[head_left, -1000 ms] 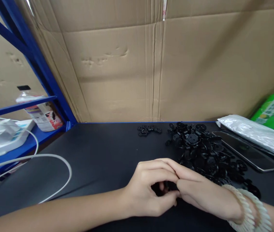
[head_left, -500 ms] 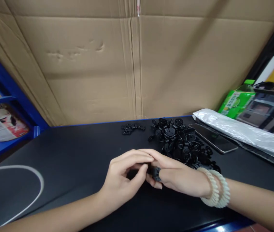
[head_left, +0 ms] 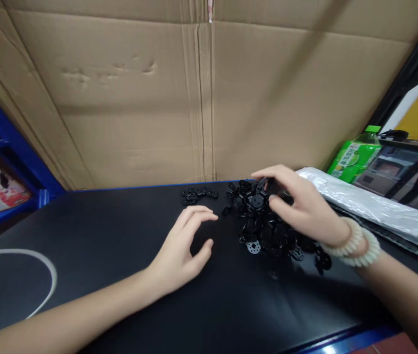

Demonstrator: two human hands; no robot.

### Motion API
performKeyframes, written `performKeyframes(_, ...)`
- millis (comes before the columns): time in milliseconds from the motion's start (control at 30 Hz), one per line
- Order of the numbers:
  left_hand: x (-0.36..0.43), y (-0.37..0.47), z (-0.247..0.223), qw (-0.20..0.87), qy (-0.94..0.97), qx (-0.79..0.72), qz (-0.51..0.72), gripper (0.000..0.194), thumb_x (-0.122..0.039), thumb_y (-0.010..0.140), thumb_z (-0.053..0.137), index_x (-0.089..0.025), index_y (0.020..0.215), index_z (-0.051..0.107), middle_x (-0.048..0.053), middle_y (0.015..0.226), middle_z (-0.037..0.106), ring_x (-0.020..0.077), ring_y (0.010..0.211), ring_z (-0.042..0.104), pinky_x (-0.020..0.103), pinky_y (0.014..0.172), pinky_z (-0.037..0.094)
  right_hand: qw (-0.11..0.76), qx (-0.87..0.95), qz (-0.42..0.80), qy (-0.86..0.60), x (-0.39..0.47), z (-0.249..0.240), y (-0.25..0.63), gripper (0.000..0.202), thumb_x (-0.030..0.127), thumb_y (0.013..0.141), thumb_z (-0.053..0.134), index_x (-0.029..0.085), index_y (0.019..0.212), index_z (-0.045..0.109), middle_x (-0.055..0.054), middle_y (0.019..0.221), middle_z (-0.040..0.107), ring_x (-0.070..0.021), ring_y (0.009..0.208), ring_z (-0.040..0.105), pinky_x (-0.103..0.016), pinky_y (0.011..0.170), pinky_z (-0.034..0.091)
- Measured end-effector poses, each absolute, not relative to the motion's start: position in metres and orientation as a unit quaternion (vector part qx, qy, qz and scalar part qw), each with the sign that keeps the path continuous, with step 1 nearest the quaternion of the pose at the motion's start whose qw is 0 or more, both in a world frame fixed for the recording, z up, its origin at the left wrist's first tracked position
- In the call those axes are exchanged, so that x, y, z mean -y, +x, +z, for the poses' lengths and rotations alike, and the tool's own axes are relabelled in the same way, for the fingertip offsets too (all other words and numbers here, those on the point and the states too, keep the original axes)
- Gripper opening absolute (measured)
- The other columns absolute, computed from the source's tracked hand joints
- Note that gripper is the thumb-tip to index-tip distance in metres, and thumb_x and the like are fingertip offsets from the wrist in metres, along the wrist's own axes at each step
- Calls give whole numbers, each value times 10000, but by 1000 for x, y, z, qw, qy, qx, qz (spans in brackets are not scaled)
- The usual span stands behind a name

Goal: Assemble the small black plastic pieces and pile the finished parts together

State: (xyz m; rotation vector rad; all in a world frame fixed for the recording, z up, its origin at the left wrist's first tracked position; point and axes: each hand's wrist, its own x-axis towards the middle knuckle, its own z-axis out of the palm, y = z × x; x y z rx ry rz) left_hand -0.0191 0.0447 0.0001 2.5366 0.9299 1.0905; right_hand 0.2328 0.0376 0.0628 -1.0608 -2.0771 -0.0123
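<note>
My left hand (head_left: pixel 181 250) hovers over the black table with thumb and fingers apart and nothing between them. At the upper right part of the pile of black plastic parts (head_left: pixel 267 233) is my right hand (head_left: pixel 297 204). Its fingers are curled around a dark piece at the pile's top; whether it grips that piece is hard to make out. A grey perforated disc (head_left: pixel 253 247) lies at the pile's near edge. Left of the pile, a small group of black parts (head_left: pixel 197 194) lies near the table's back edge.
Cardboard (head_left: pixel 131 98) stands behind the black table (head_left: pixel 101 236). To the right are a silvery plastic package (head_left: pixel 378 206) and a green-labelled bottle (head_left: pixel 354 155). A white cable (head_left: pixel 48 265) curves across the left, near a blue frame (head_left: pixel 10 132).
My hands have moved apart. The right one went up and right to the pile; the left one opened, and the dark piece between them is gone from there.
</note>
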Motion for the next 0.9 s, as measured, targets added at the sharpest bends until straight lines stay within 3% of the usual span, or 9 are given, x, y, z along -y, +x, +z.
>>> performKeyframes(100,-70,-29,-2,43,878,-354,319,336,-116,821,498,-187,1149,491,101,1219,488,255,1188,459,442,1028,405,352,819,-18,-453,-60,62,255,540,70,756,428,226,1273,442,-76,1201,574,-226,1104,558,-409,923,479)
performKeyframes(267,-102,-47,-9,-5,856,-439,273,481,-205,838,488,-114,1298,379,171,1352,424,293,1297,379,471,1089,332,291,844,-57,-447,-62,56,256,565,64,799,364,181,1353,370,-105,1376,464,-225,1303,409,-470,1102,330)
performKeyframes(367,-109,-53,-13,-3,854,-460,242,548,-316,855,499,-83,1333,367,209,1416,391,350,1337,334,529,1083,313,332,838,-56,-429,-43,57,240,504,79,835,376,177,1327,416,-95,1355,490,-209,1286,426,-427,1111,332)
performKeyframes(533,-104,-53,-14,-7,867,-455,204,471,-405,878,490,-166,1283,478,144,1443,407,354,1363,300,547,1090,283,350,869,4,-349,-3,50,209,433,68,839,422,192,1243,513,-84,1314,496,-195,1251,436,-369,1085,355)
performKeyframes(733,-99,-52,-12,-17,870,-440,223,301,-338,883,492,-155,1113,555,158,1269,509,311,1179,490,515,985,404,324,893,124,-287,16,33,187,460,1,773,439,188,1180,546,-82,1219,535,-184,1144,484,-353,1043,382)
performKeyframes(900,-92,-50,-6,6,882,-402,244,122,-226,863,490,-166,960,533,82,1004,567,232,929,560,398,834,483,297,886,202,-292,15,27,183,476,-24,738,450,208,1139,562,-71,1156,567,-186,1059,524,-343,980,426)
